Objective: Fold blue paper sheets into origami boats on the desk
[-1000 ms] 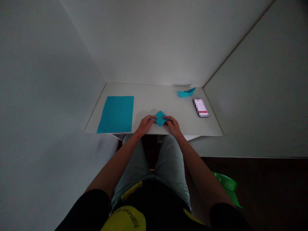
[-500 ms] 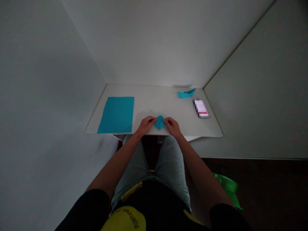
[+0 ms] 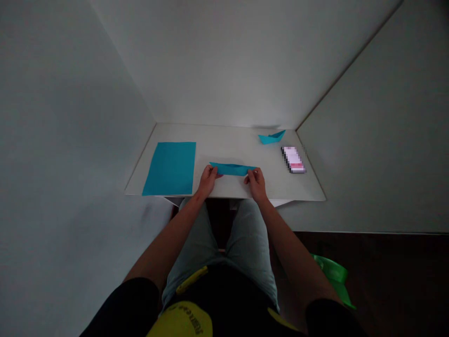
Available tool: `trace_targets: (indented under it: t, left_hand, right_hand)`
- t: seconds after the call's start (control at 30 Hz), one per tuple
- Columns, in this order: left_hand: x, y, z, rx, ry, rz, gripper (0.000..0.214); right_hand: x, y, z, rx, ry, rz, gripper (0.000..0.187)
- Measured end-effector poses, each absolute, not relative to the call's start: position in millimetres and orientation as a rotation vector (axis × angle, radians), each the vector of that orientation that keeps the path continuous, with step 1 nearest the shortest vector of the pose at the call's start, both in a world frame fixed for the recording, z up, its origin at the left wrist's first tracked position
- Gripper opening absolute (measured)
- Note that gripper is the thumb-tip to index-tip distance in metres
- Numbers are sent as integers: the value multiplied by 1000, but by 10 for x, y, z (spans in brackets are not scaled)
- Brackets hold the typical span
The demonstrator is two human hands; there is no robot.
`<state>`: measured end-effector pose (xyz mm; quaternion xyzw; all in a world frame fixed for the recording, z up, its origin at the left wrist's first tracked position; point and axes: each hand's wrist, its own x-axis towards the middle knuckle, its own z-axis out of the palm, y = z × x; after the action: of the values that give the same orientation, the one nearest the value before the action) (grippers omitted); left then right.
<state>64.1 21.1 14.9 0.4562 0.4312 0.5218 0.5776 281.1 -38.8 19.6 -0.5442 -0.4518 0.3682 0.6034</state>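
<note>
Between my two hands stretches a blue folded paper boat (image 3: 231, 169), long and narrow, held over the near part of the white table. My left hand (image 3: 208, 179) pinches its left end between thumb and fingers. At the other end my right hand (image 3: 257, 182) grips the paper the same way. The boat's upper edge gapes a little in the middle. Further back on the right sits a finished-looking blue paper boat (image 3: 271, 138), upright and apart from both hands.
A flat sheet of blue paper (image 3: 170, 168) lies on the left of the white table (image 3: 224, 140). A phone (image 3: 293, 160), blurred out, lies near the right edge. Walls enclose the table behind and at both sides. A green plastic object (image 3: 333, 276) is low at the right.
The small blue diamond of folded paper has been pulled out sideways into a long boat shape. My hands have moved apart, each still holding one end.
</note>
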Motion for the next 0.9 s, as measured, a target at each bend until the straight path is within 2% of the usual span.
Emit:
trace_targets:
  t: [0.2, 0.37, 0.53, 0.67, 0.9]
  left_hand:
    - [662, 210, 192, 952, 1006, 1231, 56]
    - [606, 176, 286, 1199, 1058, 1094, 59]
    - [549, 177, 315, 1297, 1058, 1010, 48]
    - [543, 183, 290, 1313, 1021, 983, 42]
    - [579, 184, 284, 1205, 1208, 1135, 51]
  right_hand:
    - [2797, -380, 191, -1264, -994, 883, 50]
    - [2782, -395, 217, -1282, -1005, 945, 51]
    - [2742, -429, 295, -1301, -1062, 1006, 70]
    - [2741, -439, 328, -1389, -1149, 1005, 57]
    - [2769, -441, 323, -1420, -1181, 943, 59]
